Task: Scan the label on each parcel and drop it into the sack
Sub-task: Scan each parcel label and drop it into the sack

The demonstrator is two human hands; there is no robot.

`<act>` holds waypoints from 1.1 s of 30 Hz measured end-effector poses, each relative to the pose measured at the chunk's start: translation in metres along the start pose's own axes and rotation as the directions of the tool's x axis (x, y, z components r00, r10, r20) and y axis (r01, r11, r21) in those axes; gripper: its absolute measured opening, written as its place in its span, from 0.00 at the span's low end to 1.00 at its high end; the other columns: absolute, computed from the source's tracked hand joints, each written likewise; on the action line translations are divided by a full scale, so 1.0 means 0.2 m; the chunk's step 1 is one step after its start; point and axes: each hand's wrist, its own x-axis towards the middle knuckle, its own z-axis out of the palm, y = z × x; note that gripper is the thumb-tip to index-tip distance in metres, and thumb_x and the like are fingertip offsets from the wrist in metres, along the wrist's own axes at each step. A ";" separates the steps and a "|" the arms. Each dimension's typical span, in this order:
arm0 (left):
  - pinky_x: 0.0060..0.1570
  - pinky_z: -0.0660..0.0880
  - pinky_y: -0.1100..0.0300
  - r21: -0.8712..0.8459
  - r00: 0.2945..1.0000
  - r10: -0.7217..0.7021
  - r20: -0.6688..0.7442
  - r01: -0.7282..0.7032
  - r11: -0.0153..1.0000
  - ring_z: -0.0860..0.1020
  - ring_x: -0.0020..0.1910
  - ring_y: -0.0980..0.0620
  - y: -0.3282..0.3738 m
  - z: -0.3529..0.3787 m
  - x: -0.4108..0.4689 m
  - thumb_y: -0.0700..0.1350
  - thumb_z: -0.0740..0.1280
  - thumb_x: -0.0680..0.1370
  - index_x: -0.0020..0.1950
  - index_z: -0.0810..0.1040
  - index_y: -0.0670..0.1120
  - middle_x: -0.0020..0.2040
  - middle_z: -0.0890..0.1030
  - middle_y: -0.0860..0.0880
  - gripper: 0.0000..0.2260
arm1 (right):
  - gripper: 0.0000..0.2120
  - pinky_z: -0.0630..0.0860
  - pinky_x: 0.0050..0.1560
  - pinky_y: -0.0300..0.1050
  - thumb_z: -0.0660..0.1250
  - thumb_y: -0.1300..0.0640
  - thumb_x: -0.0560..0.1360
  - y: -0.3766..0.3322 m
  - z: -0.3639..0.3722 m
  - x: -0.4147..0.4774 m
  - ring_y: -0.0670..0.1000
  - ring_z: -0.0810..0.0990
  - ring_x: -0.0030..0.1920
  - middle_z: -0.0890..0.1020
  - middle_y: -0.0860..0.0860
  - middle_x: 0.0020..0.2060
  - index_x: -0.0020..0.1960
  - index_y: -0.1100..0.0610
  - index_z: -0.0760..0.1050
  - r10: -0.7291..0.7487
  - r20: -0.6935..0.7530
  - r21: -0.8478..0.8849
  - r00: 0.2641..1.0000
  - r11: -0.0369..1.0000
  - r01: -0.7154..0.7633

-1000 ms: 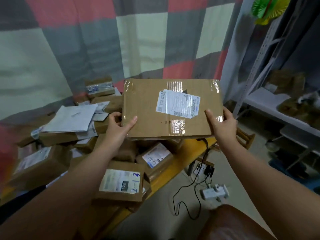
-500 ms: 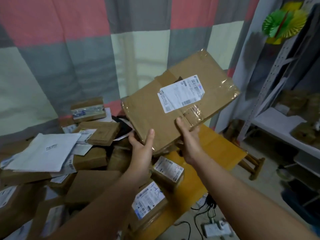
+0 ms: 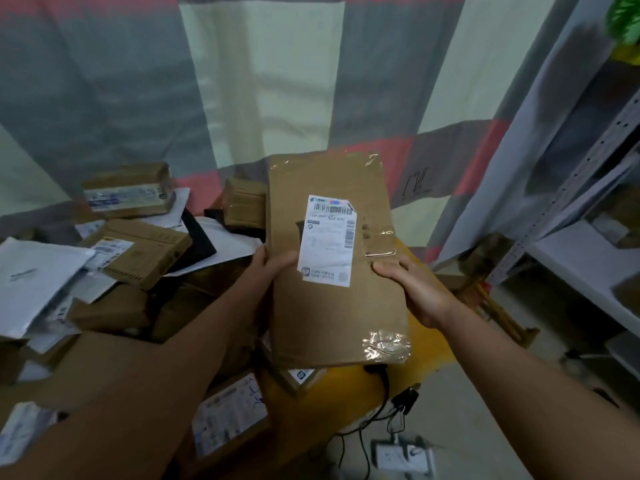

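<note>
The parcel is a flat brown cardboard box held in the air above the yellow table, long axis pointing away from the person, top face toward the camera. A white label with barcodes sits upright on the top face, left of centre. Clear tape covers the near right corner and a patch at the right edge.

The left hand clamps the left long edge: thumb on the top face touching the label's lower corner, other fingers hidden beneath. The right hand clamps the right long edge, thumb laid across the top face, fingers underneath.

A pile of parcels lies close on the left. A metal shelf stands to the right, well apart. Open floor with a power strip lies below the near edge
</note>
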 end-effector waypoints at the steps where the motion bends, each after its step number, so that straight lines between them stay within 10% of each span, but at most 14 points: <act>1: 0.36 0.79 0.60 -0.002 1.000 -0.010 -0.009 0.010 1.000 0.81 0.49 0.51 -0.03 -0.01 0.00 0.55 0.70 0.72 0.72 0.62 0.57 0.59 0.78 0.51 0.31 | 0.27 0.73 0.64 0.56 0.76 0.43 0.67 0.04 0.00 0.01 0.50 0.81 0.58 0.83 0.46 0.56 0.64 0.43 0.74 0.031 0.002 -0.012 1.000 0.999 -0.031; 6: 0.53 0.78 0.46 0.062 0.992 0.069 -0.109 -0.062 0.996 0.79 0.56 0.45 -0.17 -0.11 0.00 0.59 0.78 0.61 0.73 0.63 0.57 0.64 0.76 0.48 0.43 | 0.27 0.72 0.63 0.49 0.52 0.33 0.77 0.18 0.05 0.04 0.49 0.77 0.62 0.79 0.46 0.62 0.69 0.44 0.71 0.100 -0.053 -0.048 0.994 0.994 -0.103; 12: 0.50 0.77 0.54 0.110 0.968 0.137 -0.211 -0.116 0.987 0.78 0.57 0.49 -0.29 -0.20 -0.01 0.53 0.72 0.69 0.74 0.62 0.55 0.63 0.76 0.50 0.35 | 0.22 0.73 0.54 0.52 0.63 0.51 0.80 0.58 0.09 0.15 0.61 0.75 0.59 0.75 0.61 0.62 0.68 0.64 0.67 0.309 -0.226 -0.560 0.924 0.735 -0.382; 20: 0.44 0.78 0.61 0.033 0.956 0.097 -0.277 -0.092 0.995 0.79 0.53 0.54 -0.34 -0.23 0.06 0.52 0.68 0.75 0.75 0.59 0.55 0.57 0.75 0.57 0.31 | 0.25 0.75 0.49 0.57 0.69 0.57 0.75 0.93 0.12 0.30 0.63 0.76 0.51 0.75 0.63 0.58 0.68 0.61 0.65 0.275 -0.355 -0.613 0.894 0.653 -0.444; 33: 0.52 0.78 0.47 -0.043 0.960 0.131 -0.248 -0.146 0.988 0.78 0.57 0.45 -0.38 -0.21 0.08 0.54 0.63 0.79 0.75 0.55 0.59 0.65 0.74 0.46 0.28 | 0.09 0.78 0.32 0.49 0.66 0.62 0.77 0.43 0.07 0.17 0.58 0.79 0.31 0.79 0.60 0.36 0.56 0.60 0.72 0.024 -0.385 -0.076 0.922 0.995 -0.058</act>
